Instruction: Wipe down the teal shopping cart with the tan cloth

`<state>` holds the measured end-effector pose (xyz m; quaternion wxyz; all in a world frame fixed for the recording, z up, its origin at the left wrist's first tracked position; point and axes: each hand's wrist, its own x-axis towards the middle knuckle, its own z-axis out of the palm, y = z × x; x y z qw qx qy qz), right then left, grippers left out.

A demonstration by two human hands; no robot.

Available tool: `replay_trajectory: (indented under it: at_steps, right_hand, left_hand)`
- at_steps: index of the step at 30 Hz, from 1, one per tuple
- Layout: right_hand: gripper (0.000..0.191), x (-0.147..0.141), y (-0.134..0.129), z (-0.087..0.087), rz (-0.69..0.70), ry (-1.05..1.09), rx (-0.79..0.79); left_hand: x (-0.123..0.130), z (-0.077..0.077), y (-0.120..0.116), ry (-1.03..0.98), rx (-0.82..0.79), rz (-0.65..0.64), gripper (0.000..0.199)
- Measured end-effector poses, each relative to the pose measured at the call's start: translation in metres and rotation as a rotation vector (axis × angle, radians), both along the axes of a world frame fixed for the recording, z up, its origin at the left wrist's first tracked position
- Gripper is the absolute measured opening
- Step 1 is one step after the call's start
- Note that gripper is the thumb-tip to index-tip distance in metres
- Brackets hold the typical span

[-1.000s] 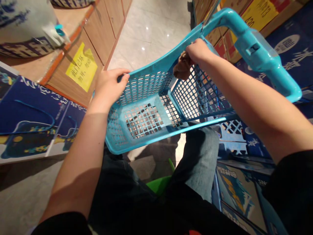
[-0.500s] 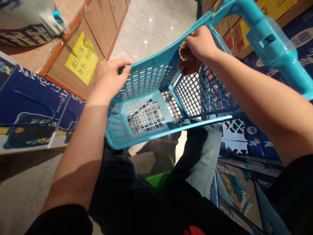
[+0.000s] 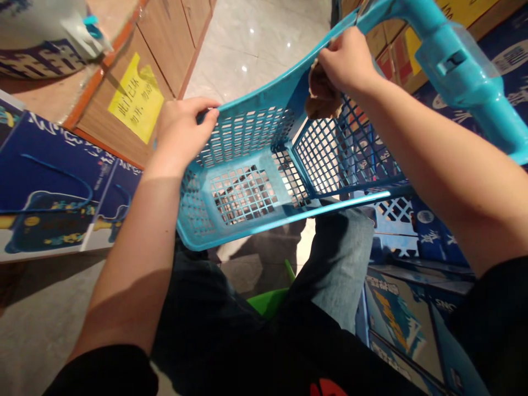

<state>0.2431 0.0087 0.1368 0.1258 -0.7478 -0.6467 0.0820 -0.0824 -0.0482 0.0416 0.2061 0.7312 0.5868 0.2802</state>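
A blue plastic shopping basket [image 3: 247, 230] with lattice walls lies tilted above my knees, its inside facing me. My left hand [image 3: 187, 124] grips the far rim near the left end, thumb on the inner side and fingers over the edge. In my right hand [image 3: 348, 58] is a crumpled brown cloth [image 3: 324, 99], held bunched against the inner side of the far wall, close to the right end. The cloth's upper part is hidden under my fingers. A thick blue handle [image 3: 466, 71] extends from the basket's right end.
Wooden cabinets [image 3: 165, 44] with a yellow handwritten note [image 3: 136, 102] stand at left, a large white jug [image 3: 41, 38] on top. Dark blue gift bags [image 3: 53, 181] are below them. Blue boxes [image 3: 404, 313] are stacked at right. Part of a green seat [image 3: 268, 302] shows between my legs.
My right hand and the cloth have moved slightly up and to the right along the basket's far wall. The left hand keeps its hold on the rim.
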Motion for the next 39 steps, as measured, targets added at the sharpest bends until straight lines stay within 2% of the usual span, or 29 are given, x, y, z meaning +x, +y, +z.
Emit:
replay_trajectory:
  at_steps: [2, 3, 6, 8, 10, 13, 15, 20, 22, 25, 27, 29, 31, 36, 39]
  right_hand:
    - [0.044, -0.006, -0.006, -0.012, -0.009, -0.093, 0.019]
    - [0.041, -0.011, -0.01, -0.021, 0.017, -0.122, -0.026]
    - [0.034, -0.028, -0.018, -0.052, 0.212, -0.13, -0.245]
    - [0.032, -0.033, -0.016, -0.06, 0.308, -0.105, -0.291]
    - [0.03, -0.03, -0.01, -0.055, 0.278, -0.077, -0.244]
    - [0.033, -0.017, -0.002, -0.038, 0.178, -0.054, -0.098]
    - [0.033, -0.013, -0.001, -0.035, 0.18, -0.057, -0.046]
    - [0.036, -0.023, -0.012, -0.061, 0.349, -0.116, -0.228]
    - [0.038, -0.027, -0.014, -0.061, 0.401, -0.172, -0.243]
    - [0.042, -0.027, -0.016, -0.037, 0.421, -0.239, -0.143]
    - [0.045, -0.027, -0.016, -0.019, 0.423, -0.212, -0.041]
    - [0.046, -0.028, -0.016, -0.012, 0.431, -0.173, 0.022]
    - [0.046, -0.03, -0.016, -0.02, 0.444, -0.175, 0.008]
    - [0.044, -0.031, -0.013, -0.058, 0.595, -0.3, -0.251]
    - [0.04, -0.027, -0.01, -0.052, 0.593, -0.293, -0.215]
  left_hand:
    - [0.0, 0.0, 0.0, 0.009, 0.005, 0.005, 0.064]
    - [0.0, 0.001, -0.001, 0.016, 0.01, 0.005, 0.065]
    - [0.001, 0.002, -0.001, 0.033, 0.013, -0.006, 0.068]
    - [0.001, 0.002, -0.002, 0.038, 0.015, -0.001, 0.068]
    - [0.001, 0.003, -0.001, 0.045, 0.02, 0.001, 0.066]
    - [0.002, 0.002, -0.001, 0.046, 0.027, -0.003, 0.065]
    - [0.002, 0.002, 0.0, 0.043, 0.03, -0.005, 0.063]
    - [0.001, 0.002, -0.001, 0.014, 0.013, -0.003, 0.052]
    - [0.0, 0.001, 0.0, 0.016, 0.029, -0.005, 0.047]
    - [-0.001, -0.004, 0.003, 0.027, 0.087, -0.015, 0.041]
    - [-0.001, -0.007, 0.005, 0.026, 0.114, -0.016, 0.039]
    - [-0.001, -0.008, 0.006, 0.026, 0.114, -0.014, 0.038]
    - [-0.001, -0.007, 0.006, 0.033, 0.1, -0.012, 0.038]
    - [0.001, -0.001, 0.002, 0.06, 0.072, -0.003, 0.041]
    - [0.001, 0.0, 0.002, 0.076, 0.067, 0.003, 0.042]
